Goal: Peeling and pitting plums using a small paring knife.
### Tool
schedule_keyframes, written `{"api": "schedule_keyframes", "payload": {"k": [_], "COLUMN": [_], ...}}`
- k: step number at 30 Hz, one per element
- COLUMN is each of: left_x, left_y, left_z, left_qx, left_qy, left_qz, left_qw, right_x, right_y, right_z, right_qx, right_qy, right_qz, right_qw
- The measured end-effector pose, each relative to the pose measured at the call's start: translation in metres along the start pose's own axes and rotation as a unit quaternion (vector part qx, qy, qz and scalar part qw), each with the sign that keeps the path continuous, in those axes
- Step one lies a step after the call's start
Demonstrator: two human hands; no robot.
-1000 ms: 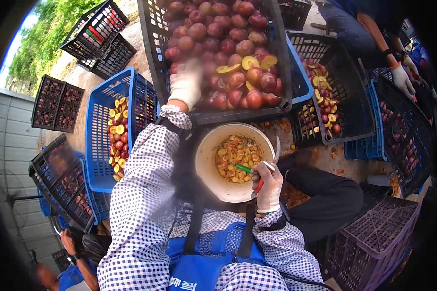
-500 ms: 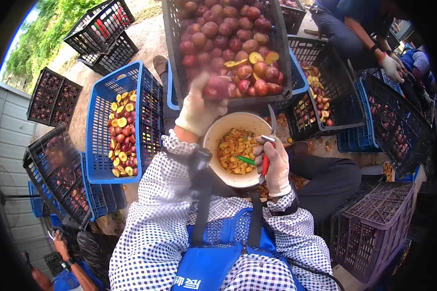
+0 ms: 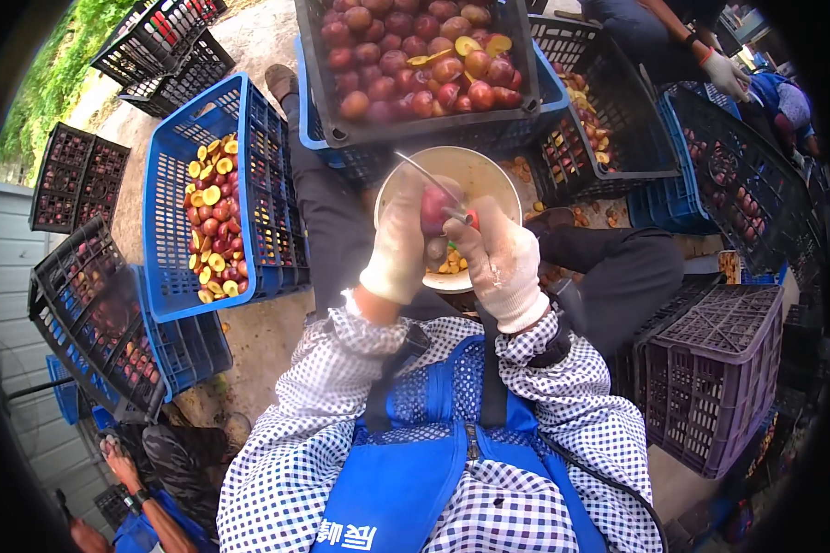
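Above a cream bucket [image 3: 498, 169], my left hand [image 3: 397, 240], in a pale work glove, is closed around a dark red plum [image 3: 436, 208]. My right hand [image 3: 505, 258], also gloved, grips a knife [image 3: 426, 172] with a thin curved blade and a red part by the fist. Its blade crosses over the plum at an upward-left slant; whether it cuts into the skin I cannot tell. Orange-yellow plum pieces [image 3: 452, 262] lie in the bucket, partly hidden by my hands. Straight ahead, a black crate [image 3: 526, 69] of whole plums, with several cut halves on top, rests over a blue crate [image 3: 315, 120].
At left a blue crate [image 3: 155, 212] holds halved plums. A black crate [image 3: 641, 124] of cut plums stands at the front right. A purple crate [image 3: 710, 387] is near my right knee. Other people work at the upper right and lower left. Plum scraps lie on the ground.
My left hand has come down from the black crate with the plum to above the bucket. My right hand has brought the knife up to it, the blade now pointing up and left.
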State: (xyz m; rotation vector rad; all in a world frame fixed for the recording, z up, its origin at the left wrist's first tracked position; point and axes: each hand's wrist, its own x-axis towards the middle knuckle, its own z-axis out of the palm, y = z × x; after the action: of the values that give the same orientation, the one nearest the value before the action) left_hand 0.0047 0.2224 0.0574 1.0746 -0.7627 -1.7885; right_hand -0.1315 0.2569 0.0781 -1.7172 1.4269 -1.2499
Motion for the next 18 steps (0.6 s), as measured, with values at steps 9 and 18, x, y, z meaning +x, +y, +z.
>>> {"api": "schedule_keyframes", "payload": {"k": [9,18], "left_x": [0.007,-0.006], "left_y": [-0.052,-0.030], "left_z": [-0.023,-0.020], "left_qx": [0.196,0.124], "left_qy": [0.039,-0.042], "left_qz": [0.196,0.007], "left_qw": [0.960,0.991], "right_x": [-0.031,-0.035], "right_y": [0.039,0.071], "right_z": [0.020,0.015], "right_qx": [-0.120,0.317], "right_qy": [0.016,-0.114], "right_qz": [0.007,0.306], "right_qw": [0.993,0.891]}}
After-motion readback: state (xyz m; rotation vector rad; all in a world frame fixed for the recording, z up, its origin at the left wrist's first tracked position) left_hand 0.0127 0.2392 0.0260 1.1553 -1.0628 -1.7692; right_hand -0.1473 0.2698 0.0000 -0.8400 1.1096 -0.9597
